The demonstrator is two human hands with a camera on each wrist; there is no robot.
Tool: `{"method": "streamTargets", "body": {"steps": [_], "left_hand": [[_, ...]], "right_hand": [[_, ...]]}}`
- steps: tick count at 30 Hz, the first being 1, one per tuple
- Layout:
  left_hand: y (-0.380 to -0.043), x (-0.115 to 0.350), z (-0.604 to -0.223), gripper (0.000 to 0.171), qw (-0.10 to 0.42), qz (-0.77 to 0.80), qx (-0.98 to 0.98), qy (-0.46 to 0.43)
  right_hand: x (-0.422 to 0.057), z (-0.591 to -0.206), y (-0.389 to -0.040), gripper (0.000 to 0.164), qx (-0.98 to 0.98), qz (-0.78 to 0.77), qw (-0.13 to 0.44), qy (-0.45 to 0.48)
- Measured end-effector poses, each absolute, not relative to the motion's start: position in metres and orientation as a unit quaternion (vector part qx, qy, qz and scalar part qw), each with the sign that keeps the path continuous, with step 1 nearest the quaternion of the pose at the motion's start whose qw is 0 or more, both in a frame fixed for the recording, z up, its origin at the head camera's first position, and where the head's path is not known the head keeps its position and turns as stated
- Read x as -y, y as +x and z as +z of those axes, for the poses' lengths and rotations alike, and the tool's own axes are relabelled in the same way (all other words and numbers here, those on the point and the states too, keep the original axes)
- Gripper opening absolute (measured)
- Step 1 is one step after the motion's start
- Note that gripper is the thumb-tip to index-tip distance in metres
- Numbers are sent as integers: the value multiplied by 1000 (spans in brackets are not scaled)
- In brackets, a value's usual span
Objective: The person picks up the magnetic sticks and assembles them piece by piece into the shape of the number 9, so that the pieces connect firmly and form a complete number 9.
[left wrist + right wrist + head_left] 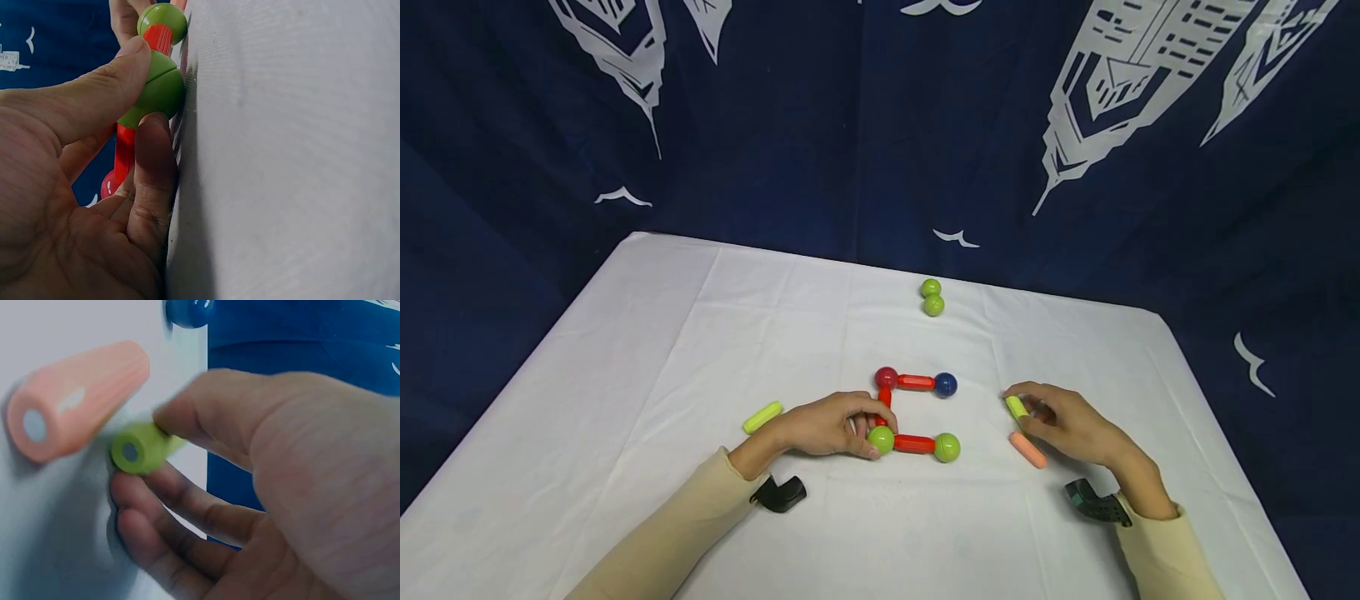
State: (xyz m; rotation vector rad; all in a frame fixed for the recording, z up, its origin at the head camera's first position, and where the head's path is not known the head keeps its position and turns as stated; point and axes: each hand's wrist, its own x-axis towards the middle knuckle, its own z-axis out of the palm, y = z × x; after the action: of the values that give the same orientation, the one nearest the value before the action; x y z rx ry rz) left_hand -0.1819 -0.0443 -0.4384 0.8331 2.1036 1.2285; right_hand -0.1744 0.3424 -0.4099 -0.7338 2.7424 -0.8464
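Observation:
Red magnetic rods point(914, 444) and balls form a three-sided, C-like shape on the white table. Its corners and ends are a red ball point(886, 378), a blue ball point(946, 384), a green ball point(881, 439) and another green ball point(947, 447). My left hand point(838, 425) pinches the green corner ball, with its fingers around the red rod beside it. My right hand point(1071, 423) pinches a yellow-green magnetic rod point(140, 449) between thumb and fingers. Close by that hand lies an orange rod point(78, 400), its metal end showing in the right wrist view.
Two green balls point(932, 297) touch each other near the table's back edge. A yellow rod point(763, 417) lies beside my left wrist. Behind the white-covered table point(775, 317) hangs a dark blue curtain point(820, 125) with white prints.

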Motion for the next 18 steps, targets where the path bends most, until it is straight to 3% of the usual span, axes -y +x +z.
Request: {"method": "streamTargets", "body": {"steps": [11, 18], "left_hand": [[-182, 44, -438, 34, 280, 457, -785, 311], [-181, 44, -438, 33, 281, 455, -786, 310]], "right_hand": [[-319, -406, -173, 39, -929, -288, 12, -233], [-292, -412, -167, 40, -895, -389, 59, -210]]}}
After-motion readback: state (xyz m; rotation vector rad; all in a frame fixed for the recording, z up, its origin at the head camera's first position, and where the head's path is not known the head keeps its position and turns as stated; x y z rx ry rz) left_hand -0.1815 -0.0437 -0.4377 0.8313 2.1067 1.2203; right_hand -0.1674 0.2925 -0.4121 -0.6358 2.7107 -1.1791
